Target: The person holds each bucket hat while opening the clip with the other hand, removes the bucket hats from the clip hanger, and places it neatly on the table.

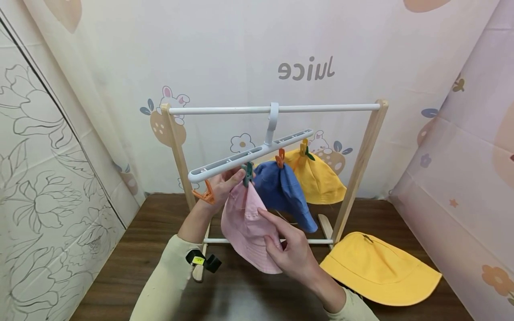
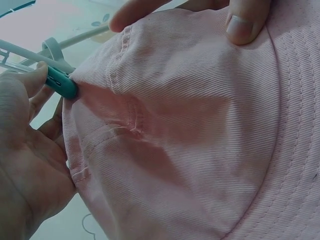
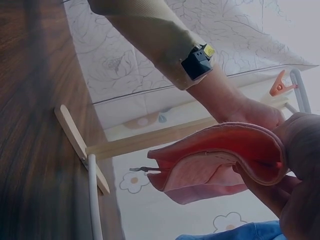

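A pink bucket hat point(image 1: 246, 218) hangs crown up below a pale grey hanger point(image 1: 225, 166). At the top of its crown sits a dark green clothespin point(image 1: 247, 174), pinched between the thumb and fingers of my left hand point(image 1: 218, 189). The left wrist view shows the jaw end of the green clothespin point(image 2: 62, 82) against the pink fabric. My right hand point(image 1: 295, 252) holds the hat's side near the brim between thumb and fingers. From the right wrist view I see into the hat's open underside point(image 3: 220, 150).
A blue hat point(image 1: 277, 187) and a yellow hat point(image 1: 317, 176) hang farther along the hanger by clothespins. An orange clothespin point(image 1: 205, 194) dangles at its near end. The wood-and-white rack point(image 1: 225, 110) stands on the table. Another yellow hat point(image 1: 381, 269) lies at right.
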Available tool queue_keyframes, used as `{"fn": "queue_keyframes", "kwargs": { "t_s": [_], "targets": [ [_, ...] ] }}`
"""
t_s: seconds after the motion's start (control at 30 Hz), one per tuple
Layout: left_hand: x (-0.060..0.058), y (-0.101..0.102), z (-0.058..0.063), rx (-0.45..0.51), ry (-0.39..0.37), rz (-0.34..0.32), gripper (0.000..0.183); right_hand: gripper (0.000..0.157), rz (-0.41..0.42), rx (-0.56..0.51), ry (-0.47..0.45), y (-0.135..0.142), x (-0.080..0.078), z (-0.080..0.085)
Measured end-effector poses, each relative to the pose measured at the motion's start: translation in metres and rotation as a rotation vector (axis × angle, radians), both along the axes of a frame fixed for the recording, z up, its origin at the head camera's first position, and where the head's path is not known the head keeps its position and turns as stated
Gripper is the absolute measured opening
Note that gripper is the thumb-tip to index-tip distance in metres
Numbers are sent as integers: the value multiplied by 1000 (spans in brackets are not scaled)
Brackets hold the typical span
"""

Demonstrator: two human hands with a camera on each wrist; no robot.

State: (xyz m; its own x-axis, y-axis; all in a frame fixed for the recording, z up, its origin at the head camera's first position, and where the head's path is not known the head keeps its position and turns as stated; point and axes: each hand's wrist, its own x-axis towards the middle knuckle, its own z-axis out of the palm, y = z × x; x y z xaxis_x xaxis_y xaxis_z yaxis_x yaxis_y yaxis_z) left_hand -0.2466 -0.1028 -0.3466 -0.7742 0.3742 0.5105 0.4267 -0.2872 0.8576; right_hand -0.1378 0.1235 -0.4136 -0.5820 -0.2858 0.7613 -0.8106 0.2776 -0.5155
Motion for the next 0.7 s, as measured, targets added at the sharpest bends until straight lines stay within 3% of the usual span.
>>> {"fn": "queue_keyframes", "kwargs": {
  "t_s": [0.23,0.37,0.53,0.7],
  "targets": [
    [0,1,-1,34,12,-44,53,66,0,-6,39,-1,-1,1],
    [0,0,-1,25,2,-30,53,66,4,-11,41,-1,0,1],
    [3,0,1,-3,-13,10,61,67,16,-14,59,-1,-1,0],
    [4,0,1,-4,-16,2,71,67,23,-13,57,-1,-1,0]
  ]
}}
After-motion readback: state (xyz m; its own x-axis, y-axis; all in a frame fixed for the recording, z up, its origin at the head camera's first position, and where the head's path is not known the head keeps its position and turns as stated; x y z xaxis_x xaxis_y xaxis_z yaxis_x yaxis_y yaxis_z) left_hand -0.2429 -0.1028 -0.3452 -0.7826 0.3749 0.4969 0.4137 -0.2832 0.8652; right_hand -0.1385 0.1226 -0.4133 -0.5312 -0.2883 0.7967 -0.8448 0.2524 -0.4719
